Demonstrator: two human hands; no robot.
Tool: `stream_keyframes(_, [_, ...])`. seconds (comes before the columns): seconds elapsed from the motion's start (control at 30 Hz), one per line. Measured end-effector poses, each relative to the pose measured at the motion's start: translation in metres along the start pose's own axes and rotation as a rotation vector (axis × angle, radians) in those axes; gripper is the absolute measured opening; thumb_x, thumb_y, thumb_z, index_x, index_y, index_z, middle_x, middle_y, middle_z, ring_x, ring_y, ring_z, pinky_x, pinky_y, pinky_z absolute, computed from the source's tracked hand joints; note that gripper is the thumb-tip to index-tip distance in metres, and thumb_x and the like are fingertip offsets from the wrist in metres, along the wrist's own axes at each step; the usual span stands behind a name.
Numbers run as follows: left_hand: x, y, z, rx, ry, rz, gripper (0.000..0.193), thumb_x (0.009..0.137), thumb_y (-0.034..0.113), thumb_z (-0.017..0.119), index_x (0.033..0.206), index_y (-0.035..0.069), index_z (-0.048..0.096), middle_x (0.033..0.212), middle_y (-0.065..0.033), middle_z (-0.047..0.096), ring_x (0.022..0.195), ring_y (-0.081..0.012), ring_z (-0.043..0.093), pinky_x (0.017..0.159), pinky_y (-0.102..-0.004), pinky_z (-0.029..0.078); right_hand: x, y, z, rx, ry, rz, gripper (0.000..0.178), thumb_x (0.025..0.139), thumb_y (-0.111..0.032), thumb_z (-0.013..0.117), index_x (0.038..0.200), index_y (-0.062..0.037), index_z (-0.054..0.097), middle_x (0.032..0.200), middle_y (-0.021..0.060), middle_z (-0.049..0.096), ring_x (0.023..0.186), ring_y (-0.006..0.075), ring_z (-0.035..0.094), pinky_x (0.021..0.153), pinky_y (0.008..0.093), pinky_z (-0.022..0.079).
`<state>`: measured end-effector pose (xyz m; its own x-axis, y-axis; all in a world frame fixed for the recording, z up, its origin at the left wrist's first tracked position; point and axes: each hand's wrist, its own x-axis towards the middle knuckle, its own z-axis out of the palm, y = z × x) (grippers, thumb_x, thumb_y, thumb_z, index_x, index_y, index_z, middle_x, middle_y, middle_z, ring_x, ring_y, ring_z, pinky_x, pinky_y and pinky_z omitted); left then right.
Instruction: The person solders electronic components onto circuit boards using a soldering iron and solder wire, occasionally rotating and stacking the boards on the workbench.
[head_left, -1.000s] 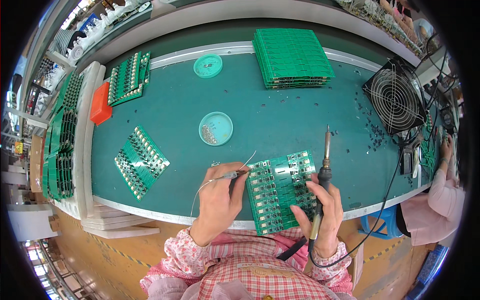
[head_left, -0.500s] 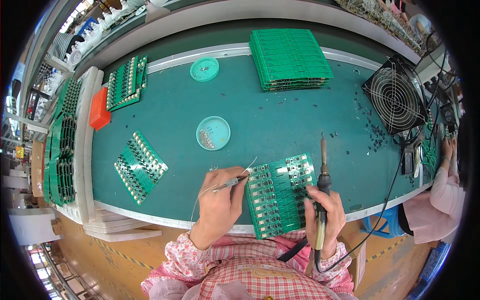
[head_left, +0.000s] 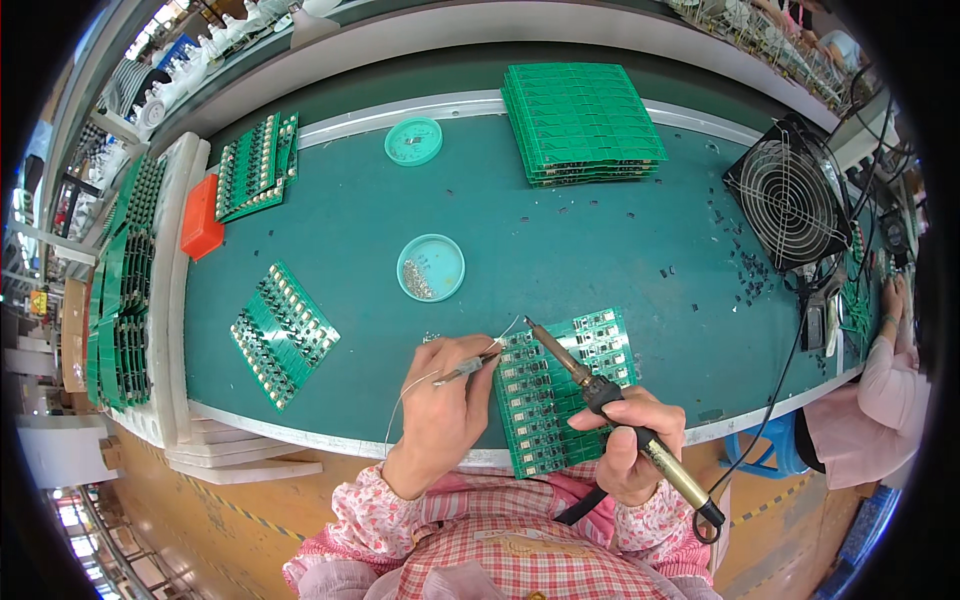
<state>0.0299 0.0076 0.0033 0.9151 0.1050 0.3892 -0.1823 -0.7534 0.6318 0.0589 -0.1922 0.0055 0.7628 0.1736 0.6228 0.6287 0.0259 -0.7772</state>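
A green surface [head_left: 580, 255] with a pale metal edge carries two turquoise dishes, the nearer dish [head_left: 431, 267] with small silvery parts inside and the farther dish [head_left: 413, 141] close to the back rail. A tall stack of green boards [head_left: 585, 115] stands at the back, a black fan [head_left: 790, 197] at the right among scattered dark bits, an orange box [head_left: 202, 217] at the left near a lone board [head_left: 285, 335]. Beyond the right end are a co-worker's pale sleeve [head_left: 893, 380] and a blue stool [head_left: 765, 447] on the tan floor [head_left: 260, 540].

The circuit board [head_left: 530, 410] lies at the near edge, between the hands, much as before. The left hand [head_left: 445, 400] stays pinched on a slim tool [head_left: 462, 371] and thin wire [head_left: 397, 410]. The right hand [head_left: 640, 440] is closed around the soldering iron [head_left: 655, 460], which pointed away beside the board half a second ago; now it slants across it, tip near the wire's end
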Motion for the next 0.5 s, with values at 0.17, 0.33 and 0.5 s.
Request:
stream_keyframes(0.17, [-0.0002,-0.001,0.0005,-0.011,0.0,-0.001,0.02,0.083,-0.005,0.068,0.102,0.002,0.065,0.1,-0.0107,0.07,0.088,-0.0323,0.065,0.079,-0.0393,0.051,-0.0002,0.0008,0.0032,0.004,0.02,0.018,0.016,0.096,-0.013,0.064,0.105,-0.0014,0.06,0.075,0.0095,0.074,0.06,0.0186,0.067,0.056,0.0301,0.052])
stream_keyframes(0.33, [-0.0005,-0.0013,0.0002,-0.017,0.006,0.009,0.02,0.083,-0.005,0.068,0.101,0.003,0.065,0.1,-0.0108,0.07,0.088,-0.0322,0.065,0.08,-0.04,0.05,0.0006,0.0011,0.0047,-0.002,0.01,0.035,0.015,0.097,-0.014,0.064,0.105,-0.0028,0.06,0.075,0.0085,0.074,0.062,0.0188,0.068,0.058,0.0303,0.053])
stream_keyframes(0.5, [0.0002,-0.0007,0.0001,-0.027,-0.005,0.004,0.02,0.083,-0.005,0.068,0.101,0.003,0.064,0.1,-0.011,0.07,0.088,-0.0323,0.065,0.08,-0.0406,0.05,0.0014,-0.0001,0.0014,0.006,-0.013,0.053,0.015,0.096,-0.014,0.065,0.105,-0.0029,0.06,0.075,0.0085,0.074,0.063,0.0188,0.069,0.058,0.0302,0.053])
